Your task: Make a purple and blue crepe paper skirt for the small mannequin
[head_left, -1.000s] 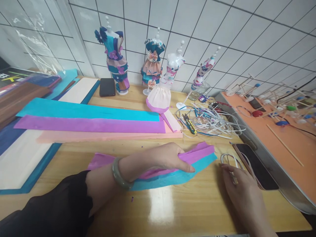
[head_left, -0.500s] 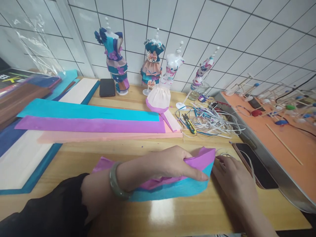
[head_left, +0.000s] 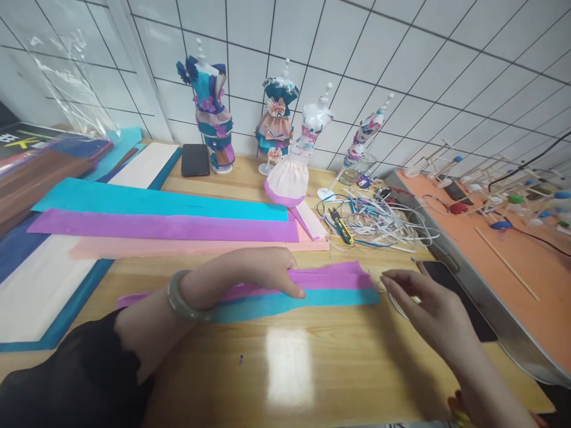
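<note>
Fingers on the left hand (head_left: 267,270) have a grip on the purple-and-teal strip (head_left: 334,296), flat on the wooden table (head_left: 200,380). Right hand (head_left: 432,300) has its fingertips bunched near the strip's end by a white cord (head_left: 396,306), can't tell if they're pinching it. Colors are already paired, but no gathers visible yet, unlike that pale skirt (head_left: 288,177).

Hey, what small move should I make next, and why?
Perhaps bring the white strip onto the right end of the purple and blue layers: your left hand holds the layers, and your right hand, with the strip at its fingers, is just beside that end.
</note>
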The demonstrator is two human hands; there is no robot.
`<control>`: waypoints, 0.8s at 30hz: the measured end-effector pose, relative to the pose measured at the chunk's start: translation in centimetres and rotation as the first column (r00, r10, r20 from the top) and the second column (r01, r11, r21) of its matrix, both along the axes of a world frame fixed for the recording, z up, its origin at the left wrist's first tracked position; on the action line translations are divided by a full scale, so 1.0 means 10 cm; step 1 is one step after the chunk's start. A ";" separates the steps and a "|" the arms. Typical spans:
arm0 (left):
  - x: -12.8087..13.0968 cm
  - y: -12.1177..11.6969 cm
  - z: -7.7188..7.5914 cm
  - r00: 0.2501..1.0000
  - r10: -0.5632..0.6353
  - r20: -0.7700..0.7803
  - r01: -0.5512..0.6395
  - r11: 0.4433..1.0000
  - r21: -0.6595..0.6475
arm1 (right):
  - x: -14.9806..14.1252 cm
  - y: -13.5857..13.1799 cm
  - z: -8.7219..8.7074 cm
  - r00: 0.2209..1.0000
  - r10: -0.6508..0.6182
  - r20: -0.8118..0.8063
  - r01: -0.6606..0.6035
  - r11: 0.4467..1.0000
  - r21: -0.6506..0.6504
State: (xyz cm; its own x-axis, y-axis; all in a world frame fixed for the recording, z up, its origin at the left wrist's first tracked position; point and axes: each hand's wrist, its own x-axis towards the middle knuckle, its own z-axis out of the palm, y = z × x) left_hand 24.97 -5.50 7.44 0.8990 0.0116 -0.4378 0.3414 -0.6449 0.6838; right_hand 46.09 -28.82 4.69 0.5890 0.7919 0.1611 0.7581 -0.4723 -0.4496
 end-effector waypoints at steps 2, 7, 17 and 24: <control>0.00 0.04 -0.06 1.000 -0.027 -0.005 0.027 1.000 -0.003 | 0.09 0.27 0.05 0.996 0.052 0.078 -0.053 0.999 0.007; -0.03 0.12 -0.14 0.999 -0.034 -0.027 0.035 0.999 0.038 | 0.26 1.00 -0.02 0.952 0.147 0.267 -0.082 0.967 -0.241; -0.07 0.31 -0.23 0.998 -0.005 -0.068 0.013 0.991 0.131 | 0.37 1.38 -0.21 0.947 0.071 0.313 0.025 0.956 -0.294; -0.06 0.34 -0.22 0.995 -0.021 -0.093 0.031 0.993 0.110 | 0.60 0.97 0.09 0.981 -0.034 0.192 0.064 0.986 -0.151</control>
